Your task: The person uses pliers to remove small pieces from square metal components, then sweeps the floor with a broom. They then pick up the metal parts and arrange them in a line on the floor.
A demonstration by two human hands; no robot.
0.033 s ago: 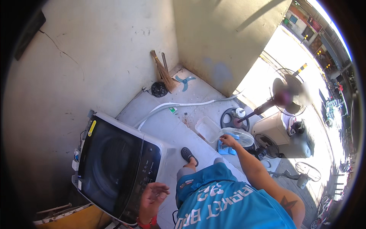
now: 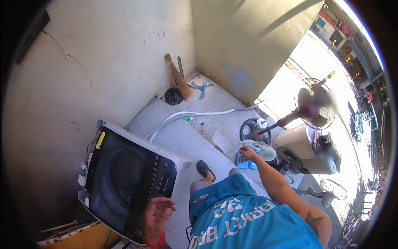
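Observation:
Beside the front edge of a top-loading washing machine (image 2: pixel 120 182) is my left hand (image 2: pixel 159 212), open. Its fingers are loosely bent and apart, and nothing shows in them. A red band circles that wrist. My right hand (image 2: pixel 248 153) reaches out over a blue electric fan (image 2: pixel 246 162) with a white round guard (image 2: pixel 265 150). The fingers of this hand are pinched together at the guard's left side. Whether they grip the guard or something small cannot be made out. The washing machine's dark lid is down, with its control panel facing me.
A tall dark stand fan (image 2: pixel 288 119), a white plastic basin (image 2: pixel 226 141) and several fan parts stand to the right. A grey hose (image 2: pixel 199 113) crosses the tiles. A broom (image 2: pixel 177 76), a black bag (image 2: pixel 173 96) and a blue fan blade (image 2: pixel 202 89) lie near the corner.
My left hand has shifted slightly left, closer over the washing machine's edge. My right hand stays almost in place beside the fan guard.

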